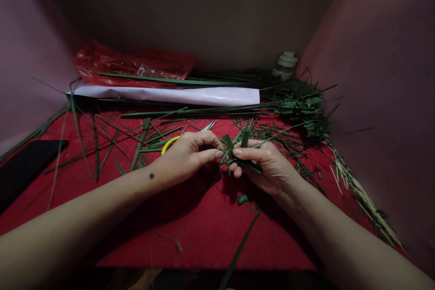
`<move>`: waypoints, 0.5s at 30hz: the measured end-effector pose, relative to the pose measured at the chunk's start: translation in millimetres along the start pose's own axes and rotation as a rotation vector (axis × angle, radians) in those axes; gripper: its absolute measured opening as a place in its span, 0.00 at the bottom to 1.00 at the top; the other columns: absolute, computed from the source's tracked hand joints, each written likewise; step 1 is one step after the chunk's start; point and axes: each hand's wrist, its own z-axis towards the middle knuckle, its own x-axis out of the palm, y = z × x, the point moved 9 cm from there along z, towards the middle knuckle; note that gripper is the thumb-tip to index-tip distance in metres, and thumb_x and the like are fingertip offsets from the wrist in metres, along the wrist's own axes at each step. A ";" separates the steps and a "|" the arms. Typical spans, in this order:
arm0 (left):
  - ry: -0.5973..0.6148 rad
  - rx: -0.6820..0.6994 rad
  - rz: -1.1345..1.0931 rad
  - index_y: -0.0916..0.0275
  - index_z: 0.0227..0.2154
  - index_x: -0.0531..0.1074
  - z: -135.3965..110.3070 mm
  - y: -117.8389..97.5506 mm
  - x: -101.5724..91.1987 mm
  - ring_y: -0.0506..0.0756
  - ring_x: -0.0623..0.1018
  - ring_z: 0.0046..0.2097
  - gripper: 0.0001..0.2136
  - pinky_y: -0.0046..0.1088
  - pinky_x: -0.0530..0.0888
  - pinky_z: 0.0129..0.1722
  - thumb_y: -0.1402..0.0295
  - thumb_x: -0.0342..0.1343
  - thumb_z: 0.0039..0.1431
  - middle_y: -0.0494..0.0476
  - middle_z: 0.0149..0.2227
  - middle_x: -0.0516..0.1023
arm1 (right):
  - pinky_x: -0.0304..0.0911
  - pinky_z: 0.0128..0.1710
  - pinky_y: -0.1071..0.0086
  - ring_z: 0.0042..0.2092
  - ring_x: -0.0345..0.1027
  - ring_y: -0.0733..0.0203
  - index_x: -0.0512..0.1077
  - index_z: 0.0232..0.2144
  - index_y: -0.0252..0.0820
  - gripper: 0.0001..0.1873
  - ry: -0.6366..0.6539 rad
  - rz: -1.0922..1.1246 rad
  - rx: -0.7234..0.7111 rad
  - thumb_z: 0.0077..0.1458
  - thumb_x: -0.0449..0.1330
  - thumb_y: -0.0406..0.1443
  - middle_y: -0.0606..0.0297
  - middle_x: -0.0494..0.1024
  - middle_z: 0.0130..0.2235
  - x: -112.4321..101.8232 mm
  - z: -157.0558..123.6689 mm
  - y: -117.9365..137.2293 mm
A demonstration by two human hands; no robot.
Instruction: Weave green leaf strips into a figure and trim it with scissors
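Note:
Between my two hands is a small piece of folded green leaf strips (230, 148), its short ends sticking up and out. My right hand (263, 158) is closed on it, thumb pressed on top and fingers underneath. At the piece's left side my left hand (199, 148) pinches with thumb and forefinger at a strip end; the tip of the pinch is small and partly hidden. Yellow-handled scissors (166, 145) lie behind my left hand, blades (209, 126) pointing away to the right. A long leaf strip (239, 251) hangs over the front edge below my hands.
Cut leaf scraps (275, 133) litter the red table (190, 235). Behind lie a white rolled sheet (190, 96), a red plastic bag (132, 64) and a bottle (286, 64). Leafy stars (306, 104) pile at right, near pale stalks (363, 199). A black object (29, 165) sits left.

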 end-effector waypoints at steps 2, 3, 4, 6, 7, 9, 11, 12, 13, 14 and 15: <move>0.001 -0.001 -0.015 0.67 0.27 0.69 -0.3 0.9 0.8 0.48 0.68 0.27 0.05 0.23 0.65 0.27 0.71 0.50 0.52 0.50 0.25 0.69 | 0.62 0.22 0.75 0.19 0.66 0.66 0.68 0.20 0.32 0.03 0.013 -0.037 -0.007 0.40 0.61 0.27 0.63 0.72 0.19 2.3 -0.8 1.7; -0.003 -0.003 -0.021 0.67 0.27 0.69 -0.5 1.4 1.1 0.48 0.68 0.27 0.05 0.23 0.65 0.27 0.71 0.51 0.52 0.50 0.25 0.69 | 0.61 0.22 0.76 0.19 0.66 0.66 0.69 0.20 0.32 0.03 0.022 -0.055 -0.013 0.41 0.60 0.27 0.63 0.72 0.18 3.6 -1.1 2.4; -0.005 -0.009 -0.032 0.67 0.26 0.69 -0.8 2.0 1.7 0.48 0.68 0.27 0.04 0.23 0.66 0.28 0.71 0.51 0.51 0.50 0.24 0.69 | 0.61 0.21 0.76 0.19 0.65 0.67 0.69 0.20 0.32 0.02 0.029 -0.071 -0.018 0.41 0.60 0.28 0.62 0.72 0.18 4.4 -1.2 2.6; -0.003 -0.030 -0.062 0.66 0.24 0.68 -1.7 3.3 3.9 0.48 0.69 0.28 0.04 0.24 0.66 0.28 0.71 0.51 0.51 0.50 0.24 0.70 | 0.61 0.21 0.76 0.18 0.65 0.67 0.70 0.21 0.32 0.02 0.042 -0.089 -0.017 0.41 0.61 0.28 0.62 0.72 0.19 5.4 -1.1 1.1; 0.004 -0.042 -0.077 0.66 0.24 0.67 -2.2 3.8 5.5 0.49 0.69 0.28 0.05 0.24 0.66 0.29 0.71 0.51 0.51 0.50 0.24 0.70 | 0.61 0.21 0.76 0.18 0.66 0.67 0.70 0.21 0.32 0.03 0.047 -0.093 -0.009 0.40 0.61 0.29 0.61 0.73 0.19 5.4 -0.9 -0.7; 0.017 -0.056 -0.099 0.66 0.23 0.67 -3.1 3.7 7.9 0.49 0.69 0.28 0.05 0.24 0.66 0.29 0.71 0.51 0.51 0.51 0.23 0.70 | 0.61 0.20 0.76 0.18 0.66 0.66 0.70 0.21 0.31 0.03 0.055 -0.102 0.013 0.40 0.61 0.29 0.60 0.73 0.19 5.1 -0.3 -4.7; 0.033 -0.068 -0.119 0.66 0.22 0.67 -3.3 3.8 8.9 0.48 0.68 0.26 0.06 0.24 0.66 0.28 0.70 0.51 0.51 0.50 0.22 0.70 | 0.61 0.20 0.76 0.18 0.66 0.65 0.71 0.22 0.31 0.03 0.060 -0.109 0.026 0.41 0.61 0.29 0.59 0.73 0.20 4.6 0.2 -6.6; 0.049 -0.081 -0.140 0.66 0.23 0.67 -3.1 4.6 9.3 0.48 0.68 0.26 0.06 0.24 0.66 0.27 0.69 0.51 0.52 0.50 0.22 0.69 | 0.61 0.20 0.76 0.18 0.66 0.65 0.71 0.22 0.31 0.03 0.054 -0.106 0.021 0.41 0.60 0.29 0.59 0.73 0.20 3.9 0.4 -5.7; 0.068 -0.096 -0.163 0.66 0.25 0.67 -2.8 5.8 9.4 0.48 0.68 0.25 0.06 0.24 0.65 0.27 0.69 0.51 0.52 0.50 0.22 0.70 | 0.61 0.20 0.75 0.18 0.66 0.65 0.70 0.22 0.31 0.02 0.046 -0.097 0.009 0.41 0.60 0.28 0.60 0.73 0.19 3.1 0.5 -3.7; 0.093 -0.112 -0.179 0.66 0.26 0.68 -2.3 7.0 9.5 0.48 0.68 0.25 0.06 0.24 0.65 0.26 0.68 0.52 0.52 0.50 0.22 0.70 | 0.61 0.20 0.75 0.18 0.66 0.65 0.70 0.21 0.32 0.02 0.035 -0.085 -0.009 0.40 0.60 0.28 0.61 0.73 0.19 2.0 0.5 -0.9; 0.120 -0.123 -0.183 0.66 0.26 0.68 -1.9 8.0 9.6 0.47 0.68 0.24 0.06 0.24 0.65 0.26 0.68 0.52 0.52 0.50 0.23 0.70 | 0.61 0.20 0.75 0.18 0.66 0.65 0.69 0.20 0.33 0.02 0.022 -0.072 -0.029 0.40 0.60 0.28 0.63 0.72 0.19 0.8 0.4 2.2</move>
